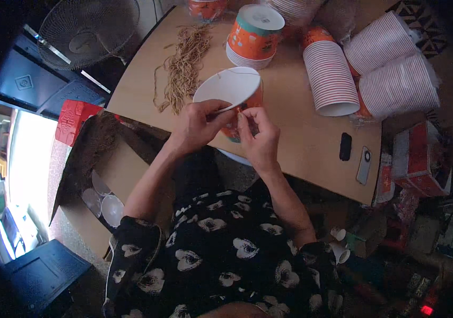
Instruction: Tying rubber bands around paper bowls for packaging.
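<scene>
An orange printed paper bucket (226, 87) with a white inside is tilted over the table's near edge. A thin cord runs along its far rim. My left hand (197, 124) is closed on the near rim, thumb and fingers pinching the edge. Just right of it, my right hand (260, 137) pinches at the bucket's outer side below the rim; what lies between its fingertips is too small to make out. Past the bucket, a tangled heap of tan cords (186, 61) lies on the table. An upside-down stack of similar buckets (253, 40) stands behind.
More nested bucket stacks (330, 77) in clear plastic lie at the table's back right. A dark phone-like object (346, 147) and a silver device (364, 165) rest near the right edge. An open cardboard box (123, 164) stands left of my legs, a fan (88, 34) beyond.
</scene>
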The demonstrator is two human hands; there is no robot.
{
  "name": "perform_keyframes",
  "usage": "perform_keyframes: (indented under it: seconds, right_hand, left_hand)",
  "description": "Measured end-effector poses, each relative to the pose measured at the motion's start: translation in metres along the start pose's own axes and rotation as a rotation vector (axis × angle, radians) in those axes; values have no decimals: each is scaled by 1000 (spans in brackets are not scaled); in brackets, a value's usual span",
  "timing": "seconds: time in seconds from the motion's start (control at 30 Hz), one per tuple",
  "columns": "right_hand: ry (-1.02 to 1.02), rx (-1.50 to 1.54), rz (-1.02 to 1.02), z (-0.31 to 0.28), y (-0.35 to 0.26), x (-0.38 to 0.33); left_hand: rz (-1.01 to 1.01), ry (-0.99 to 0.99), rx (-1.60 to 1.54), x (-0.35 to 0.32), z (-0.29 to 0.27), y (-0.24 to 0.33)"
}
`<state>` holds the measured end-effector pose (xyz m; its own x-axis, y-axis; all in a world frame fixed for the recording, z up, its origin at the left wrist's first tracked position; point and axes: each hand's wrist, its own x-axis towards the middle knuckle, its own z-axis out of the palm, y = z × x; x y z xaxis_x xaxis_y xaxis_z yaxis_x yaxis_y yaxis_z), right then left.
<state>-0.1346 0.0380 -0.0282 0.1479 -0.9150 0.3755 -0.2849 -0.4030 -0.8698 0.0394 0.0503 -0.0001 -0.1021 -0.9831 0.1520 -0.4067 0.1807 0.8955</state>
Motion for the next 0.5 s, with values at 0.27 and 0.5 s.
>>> perform_keyframes:
  seconds: [0.27,0.5]
  right_hand:
    - [14,-51,17,-19,0,-14]
    - [-215,-126,67,-67,-8,-19]
  left_hand:
    - [19,-16,-154,-1,22,6]
    - [21,-128,-108,0,25,18]
